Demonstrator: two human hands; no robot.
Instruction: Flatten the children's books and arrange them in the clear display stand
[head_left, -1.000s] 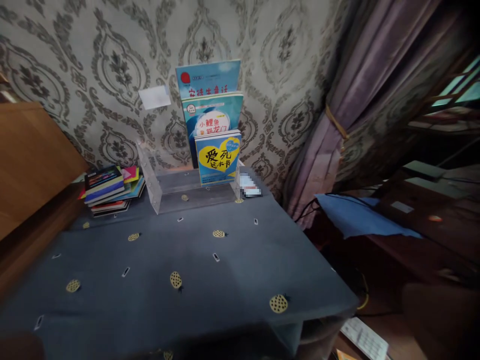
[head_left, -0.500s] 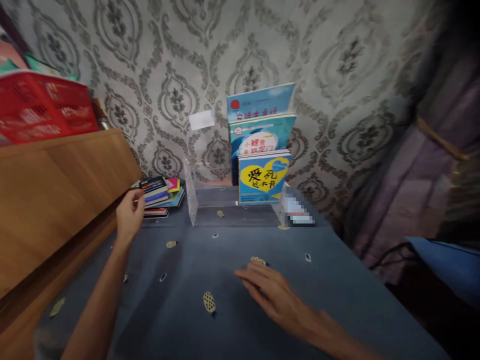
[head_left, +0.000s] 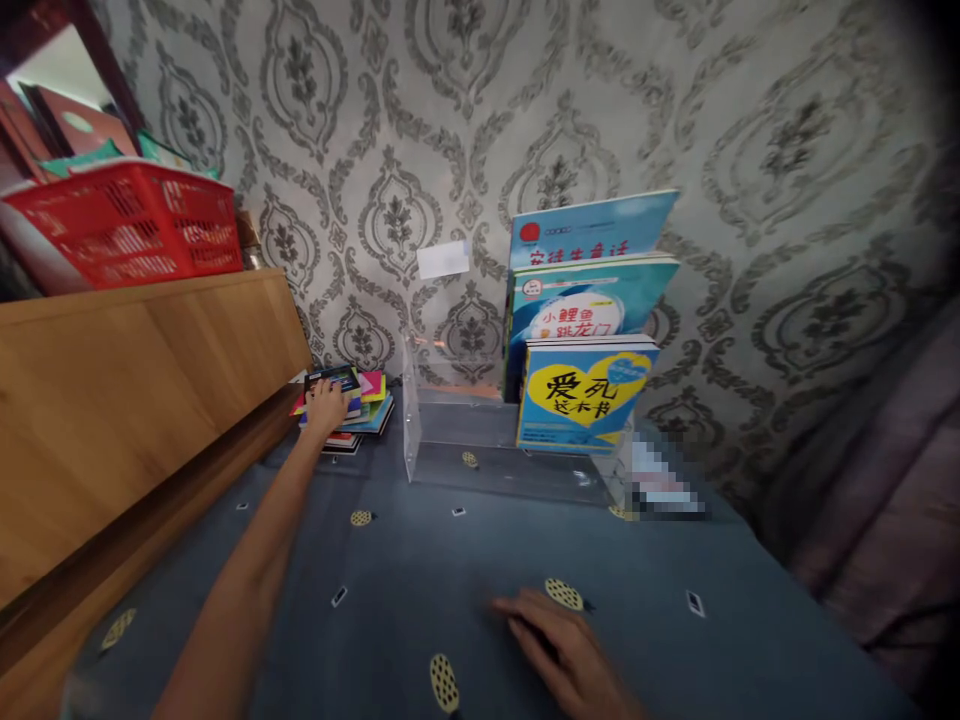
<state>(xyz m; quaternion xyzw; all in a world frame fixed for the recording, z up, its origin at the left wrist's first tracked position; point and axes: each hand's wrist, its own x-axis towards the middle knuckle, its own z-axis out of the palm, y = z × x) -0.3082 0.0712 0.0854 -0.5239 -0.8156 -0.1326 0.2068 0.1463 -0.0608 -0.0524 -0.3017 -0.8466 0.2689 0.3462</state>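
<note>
My left hand [head_left: 327, 406] is stretched out to the back left. Its fingers lie spread over the dark-covered top book [head_left: 346, 378] of a small stack of books [head_left: 377, 412]; the thumb is not clearly seen. My right hand [head_left: 559, 640] hovers low over or rests on the tablecloth at the front, fingers extended and slightly blurred, holding nothing. Between and beyond the hands stands a clear acrylic rack [head_left: 465, 470]. At its right end several books stand upright in tiers, the front one a blue book with a yellow heart [head_left: 581, 405].
A dark blue tablecloth [head_left: 405, 560] with pineapple prints covers the table. On the left, a wooden headboard-like panel [head_left: 150, 370] carries a red plastic basket [head_left: 150, 225]. A pixelated flat item [head_left: 664, 480] lies right of the rack. Patterned wallpaper [head_left: 397, 210] rises behind.
My left hand has reached forward from beside the stack onto its top book, and its fingers have spread. My view has swung left; my right hand sits lower in the picture.
</note>
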